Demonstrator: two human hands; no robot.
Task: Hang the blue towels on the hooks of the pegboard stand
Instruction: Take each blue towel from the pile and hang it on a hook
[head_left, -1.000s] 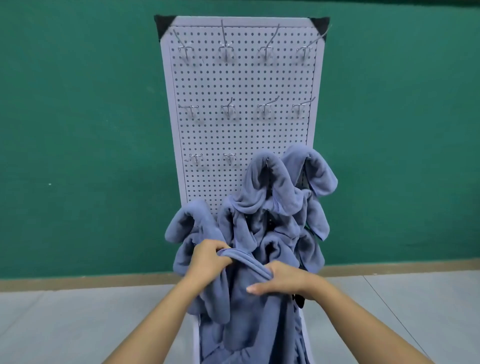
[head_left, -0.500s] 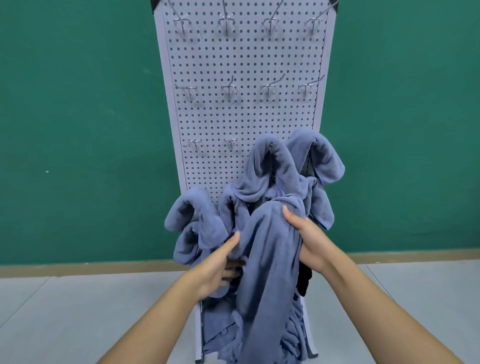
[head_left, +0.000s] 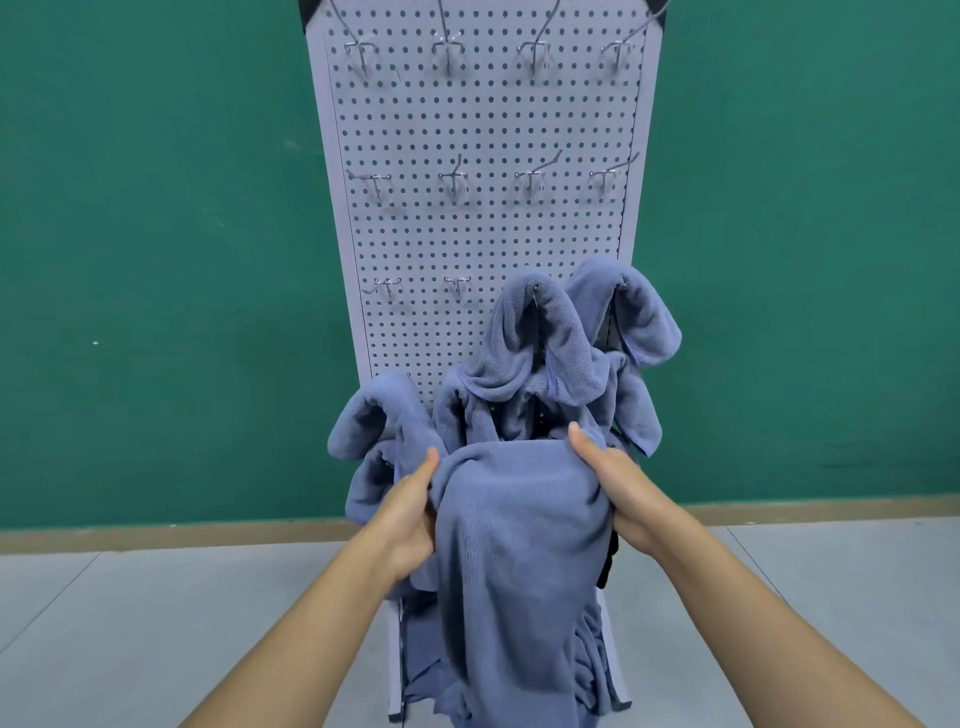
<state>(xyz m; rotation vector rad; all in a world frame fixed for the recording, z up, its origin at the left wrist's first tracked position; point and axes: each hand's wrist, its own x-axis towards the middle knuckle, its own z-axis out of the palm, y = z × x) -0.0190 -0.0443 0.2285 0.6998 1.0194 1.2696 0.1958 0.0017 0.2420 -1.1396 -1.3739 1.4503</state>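
The left hand (head_left: 410, 512) and right hand (head_left: 621, 493) each pinch a top corner of a blue towel (head_left: 519, 535), stretched between them in front of the lower pegboard stand (head_left: 483, 234). The long drape could snag the hung towels (head_left: 540, 343) bunched just behind and drag one off its peg as the cloth rises. Two bare hooks (head_left: 457, 285) sit up and left; reaching them means lifting past that crowded cluster, which hides the lower pegs.
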